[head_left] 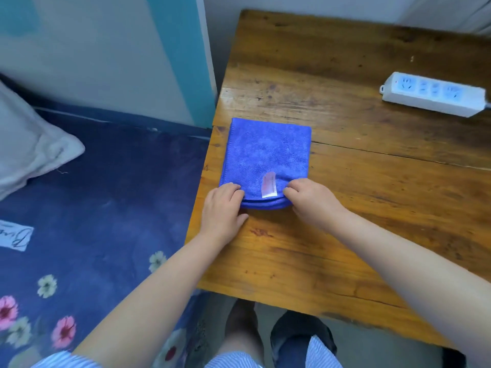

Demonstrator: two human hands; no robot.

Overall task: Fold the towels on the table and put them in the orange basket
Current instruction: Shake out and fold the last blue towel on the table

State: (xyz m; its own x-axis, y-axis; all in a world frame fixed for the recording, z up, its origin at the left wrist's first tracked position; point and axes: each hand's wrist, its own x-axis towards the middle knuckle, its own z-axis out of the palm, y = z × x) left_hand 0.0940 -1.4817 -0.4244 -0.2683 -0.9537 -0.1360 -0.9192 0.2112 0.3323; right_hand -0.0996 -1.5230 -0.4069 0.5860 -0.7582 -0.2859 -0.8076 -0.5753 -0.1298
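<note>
A blue towel (265, 155) lies folded into a rectangle near the left edge of the wooden table (345, 181), with a white and pink label on its near part. My left hand (223, 208) pinches the towel's near left corner. My right hand (308, 199) pinches the near right corner, fingers curled over the layered edge. The orange basket is not in view.
A white power strip (433, 93) lies at the table's far right. Left of the table is a bed with a dark blue flowered sheet (101, 208) and a grey pillow (29, 150). My legs and dark slippers show below the table's near edge.
</note>
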